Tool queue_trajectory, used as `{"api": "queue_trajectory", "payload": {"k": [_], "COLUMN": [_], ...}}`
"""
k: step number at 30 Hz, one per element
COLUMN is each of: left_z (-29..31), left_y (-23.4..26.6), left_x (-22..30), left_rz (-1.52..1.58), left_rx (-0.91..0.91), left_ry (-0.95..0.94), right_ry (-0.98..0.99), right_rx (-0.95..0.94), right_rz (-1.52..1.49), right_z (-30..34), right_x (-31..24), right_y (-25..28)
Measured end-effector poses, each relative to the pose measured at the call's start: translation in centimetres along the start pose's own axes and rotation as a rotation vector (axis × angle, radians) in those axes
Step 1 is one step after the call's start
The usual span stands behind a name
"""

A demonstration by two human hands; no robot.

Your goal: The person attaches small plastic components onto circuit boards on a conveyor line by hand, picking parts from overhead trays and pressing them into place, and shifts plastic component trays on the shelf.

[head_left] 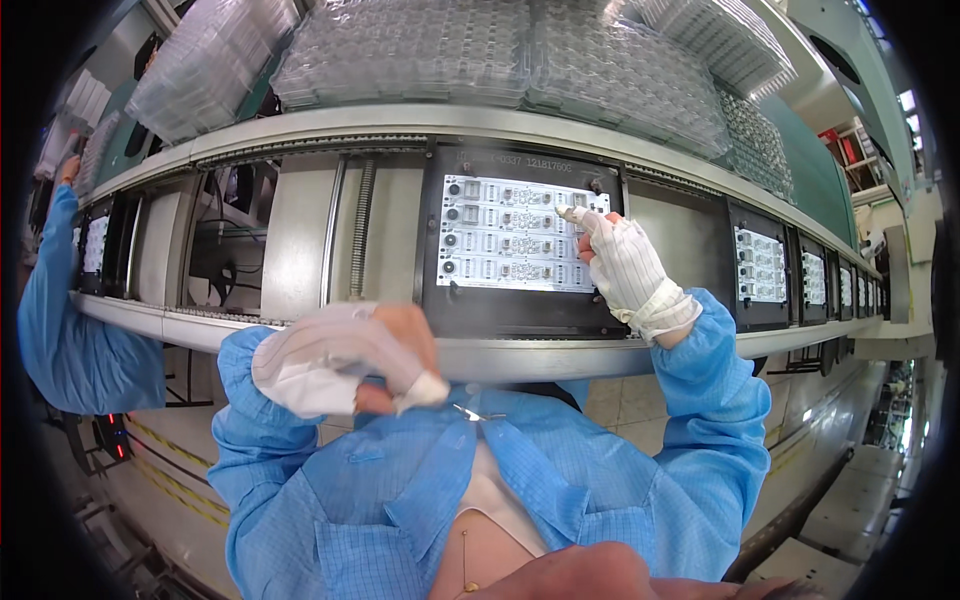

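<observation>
White circuit boards [520,262] with small parts lie in several rows on a black carrier [490,318] in front of me. My right hand [632,268], in a striped white glove with bare and covered fingertips, reaches over the boards' right side. Its index finger is stretched out with the tip at the top row, apart from the thumb; I see nothing held. The other fingers are partly hidden. Close to my body, left of the carrier and over the rail's near edge, my left hand [350,358] is smeared by motion. Whether it holds anything cannot be made out.
The carrier sits on a conveyor line with metal rails [500,358]. More loaded carriers [762,265] stand along it to the right. Stacks of clear plastic trays [410,55] fill the far side. At left a co-worker's blue sleeve [50,250] reaches over the line.
</observation>
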State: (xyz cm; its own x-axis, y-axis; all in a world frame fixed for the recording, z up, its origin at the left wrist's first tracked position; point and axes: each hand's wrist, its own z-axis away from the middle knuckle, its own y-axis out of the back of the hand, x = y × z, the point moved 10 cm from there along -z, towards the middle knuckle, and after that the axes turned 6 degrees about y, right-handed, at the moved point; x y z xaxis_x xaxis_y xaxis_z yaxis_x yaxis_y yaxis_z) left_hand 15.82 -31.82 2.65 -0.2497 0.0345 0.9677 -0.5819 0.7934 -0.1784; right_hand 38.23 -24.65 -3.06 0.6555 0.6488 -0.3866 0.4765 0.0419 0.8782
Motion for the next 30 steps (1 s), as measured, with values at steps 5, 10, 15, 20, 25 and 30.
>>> {"api": "queue_trajectory", "payload": {"k": [5, 10, 15, 20, 25, 30], "left_z": [-1.8, -3.3, -4.7, -4.0, -3.6, -3.5], "left_y": [2.7, 4.8, 6.7, 8.1, 8.7, 9.4], "left_x": [-0.5, -1.5, -2.6, -4.1, -3.6, -4.0], "left_rz": [-0.598, -0.680, -0.735, -0.664, -0.706, -0.705], "left_rx": [0.169, 0.286, 0.339, 0.422, 0.496, 0.543], "left_ry": [0.127, 0.139, 0.136, 0.179, 0.103, 0.072], "right_ry": [0.049, -0.032, -0.071, -0.057, 0.021, 0.041], "right_rx": [-0.115, -0.247, -0.097, -0.135, -0.281, -0.365], "right_rz": [0.213, 0.206, 0.036, 0.084, 0.231, 0.352], "right_z": [-0.8, -2.4, -1.9, -2.2, -3.2, -3.4], "right_x": [-0.2, 0.0, 0.9, 0.5, 0.0, -1.0], "right_y": [-1.2, -2.2, -0.4, -0.8, -2.1, -2.8]}}
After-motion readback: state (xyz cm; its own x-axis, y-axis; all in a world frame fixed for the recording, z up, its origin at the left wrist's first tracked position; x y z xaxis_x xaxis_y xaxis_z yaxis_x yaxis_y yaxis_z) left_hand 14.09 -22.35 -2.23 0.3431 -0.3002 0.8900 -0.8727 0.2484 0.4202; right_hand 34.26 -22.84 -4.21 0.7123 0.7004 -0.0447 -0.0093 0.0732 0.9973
